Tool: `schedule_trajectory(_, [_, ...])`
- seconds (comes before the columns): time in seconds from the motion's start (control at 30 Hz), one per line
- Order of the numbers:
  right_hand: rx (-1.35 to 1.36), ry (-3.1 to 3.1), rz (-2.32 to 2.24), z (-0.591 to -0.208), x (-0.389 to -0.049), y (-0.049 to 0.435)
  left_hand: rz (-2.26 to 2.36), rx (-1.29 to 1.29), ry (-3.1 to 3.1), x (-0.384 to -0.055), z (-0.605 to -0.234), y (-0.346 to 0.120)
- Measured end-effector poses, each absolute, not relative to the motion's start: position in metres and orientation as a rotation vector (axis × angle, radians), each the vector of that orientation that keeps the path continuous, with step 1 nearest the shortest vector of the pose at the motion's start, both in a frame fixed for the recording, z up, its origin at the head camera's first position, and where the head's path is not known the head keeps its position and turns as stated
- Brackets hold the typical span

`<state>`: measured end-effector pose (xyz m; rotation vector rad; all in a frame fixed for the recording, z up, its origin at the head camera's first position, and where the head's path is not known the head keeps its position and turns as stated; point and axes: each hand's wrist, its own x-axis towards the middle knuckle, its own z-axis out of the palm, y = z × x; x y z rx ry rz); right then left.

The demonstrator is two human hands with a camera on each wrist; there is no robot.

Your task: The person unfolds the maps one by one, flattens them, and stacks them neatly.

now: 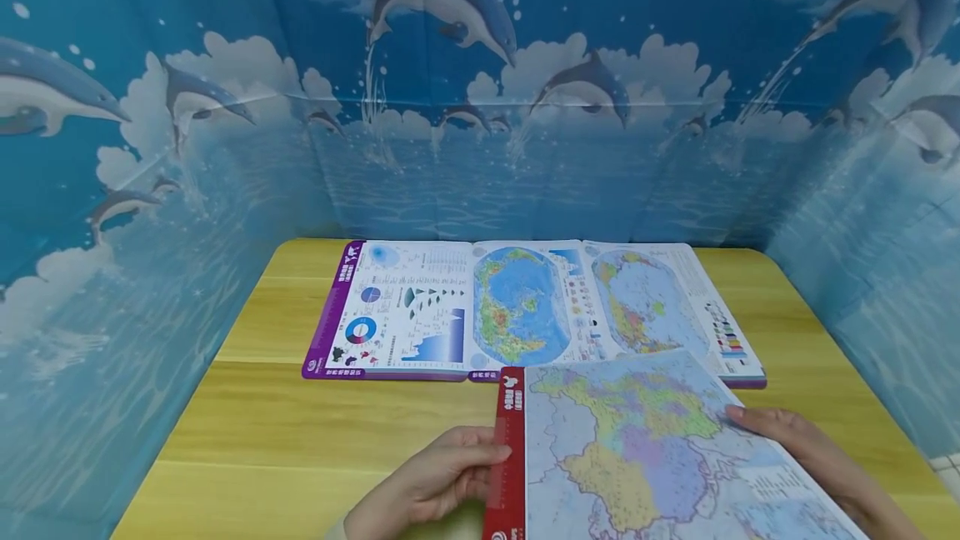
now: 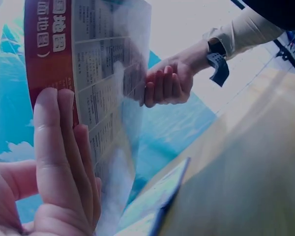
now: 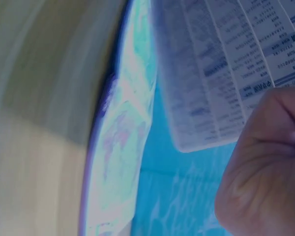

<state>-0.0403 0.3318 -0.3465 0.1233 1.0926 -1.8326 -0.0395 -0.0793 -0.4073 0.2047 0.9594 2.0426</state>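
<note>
A China map sheet [image 1: 637,457] with a red left border is held up, tilted, above the near part of the table. My left hand [image 1: 442,473] pinches the red border, thumb on the printed face and fingers behind. On the opposite edge, my right hand [image 1: 810,461] grips the sheet with its thumb on top. The back of the sheet [image 2: 101,64], covered in printed text, faces the left wrist camera. Part of that text side [image 3: 226,64] also appears in the right wrist view. The sheet's lower part runs out of the head view.
Purple-edged world map panels [image 1: 420,307] lie side by side along the back of the yellow wood-grain table [image 1: 300,448]. The held sheet overlaps part of their near right edge in the head view. A blue dolphin-print curtain [image 1: 450,165] encloses the back and sides.
</note>
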Motion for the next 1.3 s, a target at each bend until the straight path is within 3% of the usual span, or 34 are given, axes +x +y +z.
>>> schedule_trajectory(0.2, [-0.103,0.887,-1.958,-0.345,-0.046,0.314,2.057,0.289,1.058,-0.046,-0.396,-0.096])
schedule_trajectory(0.37, [-0.304,1.155,-1.981,-0.355,-0.065,0.301,2.052,0.273,1.399,-0.065,-0.397,-0.11])
schedule_trajectory(0.77, [-0.187,2.282,-1.627,-0.386,-0.113,0.257,1.971,0.19,2.05,-0.106,-0.422,-0.134])
schedule_trajectory(1.3, [-0.22,2.412,-1.564,-0.417,-0.133,0.228,1.913,0.022,2.302,-0.124,-0.439,-0.148])
